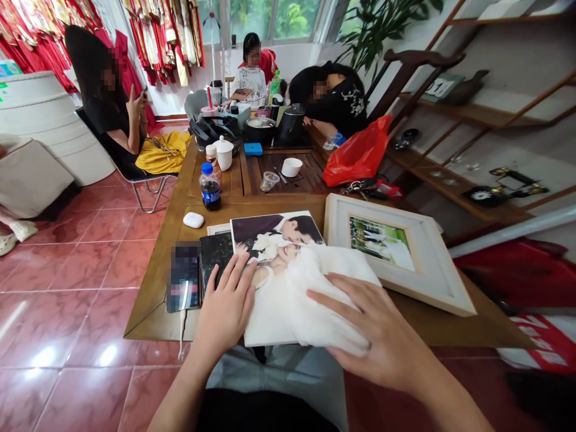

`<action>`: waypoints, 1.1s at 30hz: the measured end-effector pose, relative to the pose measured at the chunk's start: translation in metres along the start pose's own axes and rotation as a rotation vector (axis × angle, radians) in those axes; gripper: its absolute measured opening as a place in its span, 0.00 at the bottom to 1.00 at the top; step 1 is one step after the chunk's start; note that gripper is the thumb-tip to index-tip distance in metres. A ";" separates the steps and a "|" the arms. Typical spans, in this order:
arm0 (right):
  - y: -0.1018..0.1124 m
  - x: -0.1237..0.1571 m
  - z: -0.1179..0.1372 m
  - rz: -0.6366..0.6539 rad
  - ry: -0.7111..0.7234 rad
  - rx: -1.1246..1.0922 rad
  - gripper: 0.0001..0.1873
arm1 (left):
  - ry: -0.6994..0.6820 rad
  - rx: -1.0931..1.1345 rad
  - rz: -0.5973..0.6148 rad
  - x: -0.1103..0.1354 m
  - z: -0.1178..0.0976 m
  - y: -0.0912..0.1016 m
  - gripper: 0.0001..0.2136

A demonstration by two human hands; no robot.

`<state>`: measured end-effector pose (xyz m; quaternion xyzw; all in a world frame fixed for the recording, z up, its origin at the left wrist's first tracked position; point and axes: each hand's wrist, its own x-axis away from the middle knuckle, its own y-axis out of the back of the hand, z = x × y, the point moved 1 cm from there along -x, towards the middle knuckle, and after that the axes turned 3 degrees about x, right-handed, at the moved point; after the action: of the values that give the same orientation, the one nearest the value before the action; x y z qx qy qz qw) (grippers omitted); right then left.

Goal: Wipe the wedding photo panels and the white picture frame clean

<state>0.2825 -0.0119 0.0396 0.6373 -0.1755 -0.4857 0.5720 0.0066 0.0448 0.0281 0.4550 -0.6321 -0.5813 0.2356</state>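
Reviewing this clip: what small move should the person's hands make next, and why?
Probably smooth the wedding photo flat with the right hand. Its lower right side looks raised or rumpled under that hand, though the exact shape is hard to tell, while the left hand already steadies its left side.

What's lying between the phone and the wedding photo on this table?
The head view shows a flat black book-like item between the phone and the wedding photo.

Shiny red tile floor (85, 270) here, running off to my left, with a big window (274, 18) at the far end and green outside. Red dresses (166, 42) hang along the far white wall (292, 63), and there are wooden shelves (477, 114) on the right. Nice soft daylight too.
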 end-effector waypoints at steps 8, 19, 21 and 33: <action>-0.019 -0.061 -0.021 0.043 -0.022 0.027 0.32 | -0.009 0.002 0.015 0.000 0.002 0.001 0.23; -0.022 -0.069 -0.010 0.060 0.052 -0.027 0.32 | 0.050 0.016 -0.011 0.000 -0.001 0.000 0.23; -0.018 -0.057 -0.003 0.088 0.088 -0.060 0.34 | 0.048 0.008 -0.017 0.000 -0.002 0.000 0.23; -0.025 -0.082 -0.019 0.093 0.027 -0.006 0.30 | 0.006 -0.004 -0.027 0.000 0.002 -0.002 0.23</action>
<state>0.2515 0.0699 0.0494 0.6333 -0.1958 -0.4507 0.5979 0.0057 0.0456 0.0256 0.4649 -0.6240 -0.5842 0.2307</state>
